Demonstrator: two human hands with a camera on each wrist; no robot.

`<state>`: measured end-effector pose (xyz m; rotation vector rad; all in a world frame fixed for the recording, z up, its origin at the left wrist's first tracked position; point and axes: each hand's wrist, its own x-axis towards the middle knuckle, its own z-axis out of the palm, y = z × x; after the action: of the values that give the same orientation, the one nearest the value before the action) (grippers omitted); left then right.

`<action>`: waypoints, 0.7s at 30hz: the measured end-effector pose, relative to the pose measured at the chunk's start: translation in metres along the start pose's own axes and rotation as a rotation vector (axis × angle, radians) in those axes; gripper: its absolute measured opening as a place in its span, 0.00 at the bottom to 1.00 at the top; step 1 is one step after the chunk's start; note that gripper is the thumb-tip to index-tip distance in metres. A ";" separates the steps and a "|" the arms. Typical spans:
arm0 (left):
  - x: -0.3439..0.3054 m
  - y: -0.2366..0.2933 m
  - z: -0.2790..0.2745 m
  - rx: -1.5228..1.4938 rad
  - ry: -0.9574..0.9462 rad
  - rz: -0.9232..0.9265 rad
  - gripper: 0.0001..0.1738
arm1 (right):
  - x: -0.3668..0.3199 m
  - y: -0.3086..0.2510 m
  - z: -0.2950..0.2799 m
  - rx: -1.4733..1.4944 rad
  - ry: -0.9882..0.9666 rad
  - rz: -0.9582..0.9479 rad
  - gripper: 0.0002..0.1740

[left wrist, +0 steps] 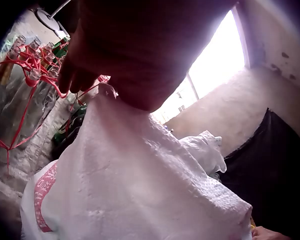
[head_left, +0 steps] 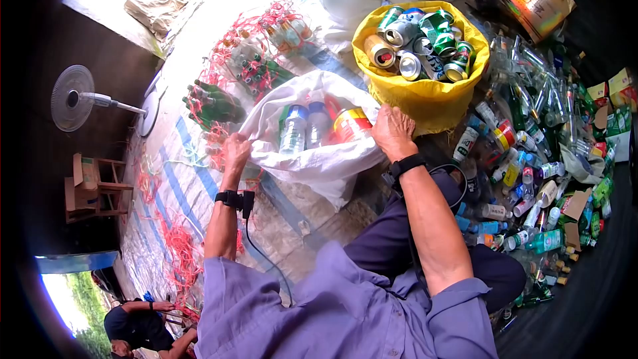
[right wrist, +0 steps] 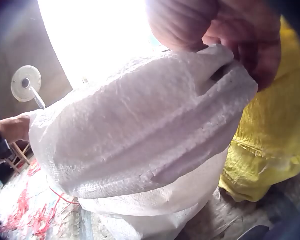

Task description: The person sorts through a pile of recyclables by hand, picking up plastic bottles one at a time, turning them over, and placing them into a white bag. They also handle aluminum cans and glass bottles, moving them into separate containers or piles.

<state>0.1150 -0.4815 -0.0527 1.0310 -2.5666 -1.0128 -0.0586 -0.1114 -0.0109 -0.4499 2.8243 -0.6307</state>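
Observation:
A white woven sack (head_left: 319, 166) is held wide at its mouth, with clear plastic bottles (head_left: 293, 131) and a red-and-yellow item (head_left: 352, 124) inside. The left hand (head_left: 236, 151) grips the rim on one side; in the left wrist view that hand (left wrist: 125, 55) pinches a peak of the white cloth (left wrist: 125, 165). On the opposite side the right hand (head_left: 393, 131) grips the rim, beside a yellow sack (head_left: 425, 103) full of cans. The right wrist view shows the right hand (right wrist: 230, 35) with fingers curled over the folded rim of the white sack (right wrist: 135, 130).
Bottles tied with red string (head_left: 242, 60) stand beyond the white sack. Many loose bottles (head_left: 531, 179) lie at the right. A fan (head_left: 73, 98) and a wooden stool (head_left: 109, 186) are at the left; another person (head_left: 143, 326) is at the lower left.

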 end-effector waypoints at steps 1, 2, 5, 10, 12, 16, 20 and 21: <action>0.000 0.000 -0.002 0.131 0.102 0.157 0.15 | -0.001 0.001 0.001 0.006 0.043 -0.005 0.14; 0.001 -0.001 -0.005 0.262 0.205 0.313 0.15 | 0.000 0.001 0.003 0.013 0.086 -0.011 0.14; -0.033 0.063 -0.010 0.380 0.302 0.417 0.13 | 0.003 0.004 0.012 0.047 0.215 -0.156 0.15; -0.068 0.113 0.021 0.084 -0.044 0.656 0.13 | 0.003 -0.001 0.007 0.174 0.269 -0.226 0.16; -0.057 0.115 0.038 0.165 -0.185 0.701 0.14 | 0.003 0.002 0.000 0.239 0.269 -0.239 0.18; 0.004 0.129 0.062 0.125 -0.523 0.555 0.19 | 0.004 0.010 -0.010 0.451 0.329 -0.211 0.20; 0.076 0.113 0.093 0.303 -0.480 0.750 0.21 | 0.001 0.033 -0.026 0.740 0.353 -0.119 0.16; 0.067 0.133 0.088 0.314 -0.425 0.649 0.20 | -0.005 0.038 -0.037 0.841 0.327 -0.082 0.15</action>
<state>-0.0423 -0.4107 -0.0349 -0.0341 -3.1311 -0.7122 -0.0737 -0.0633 0.0062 -0.3098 2.4721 -1.9210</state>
